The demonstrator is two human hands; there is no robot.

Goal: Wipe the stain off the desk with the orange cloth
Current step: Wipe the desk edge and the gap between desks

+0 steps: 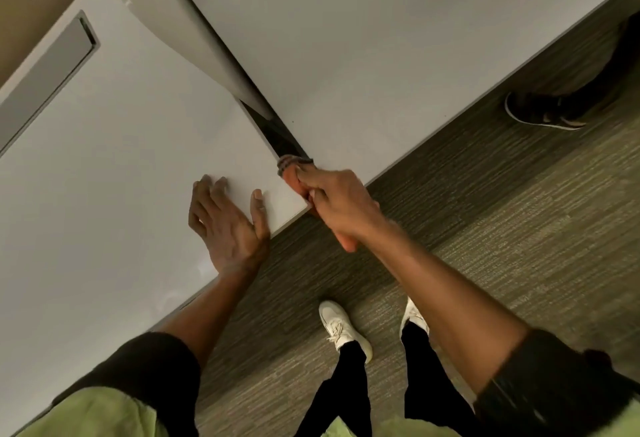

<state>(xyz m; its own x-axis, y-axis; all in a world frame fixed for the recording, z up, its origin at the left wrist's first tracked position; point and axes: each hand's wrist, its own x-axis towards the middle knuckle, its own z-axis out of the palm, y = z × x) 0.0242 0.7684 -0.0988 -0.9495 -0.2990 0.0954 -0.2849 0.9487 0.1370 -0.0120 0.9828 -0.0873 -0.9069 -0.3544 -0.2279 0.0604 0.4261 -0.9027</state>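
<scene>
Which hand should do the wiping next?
The right hand. It already grips the orange cloth at the corner of the white desk, by the gap between the desks. The left hand lies flat and empty on the desk, bracing.

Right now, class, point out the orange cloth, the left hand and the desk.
orange cloth (290, 177), head view, bunched end past the fingers.
left hand (227, 225), head view, back of the hand.
desk (114, 145), head view, bare white top.
</scene>
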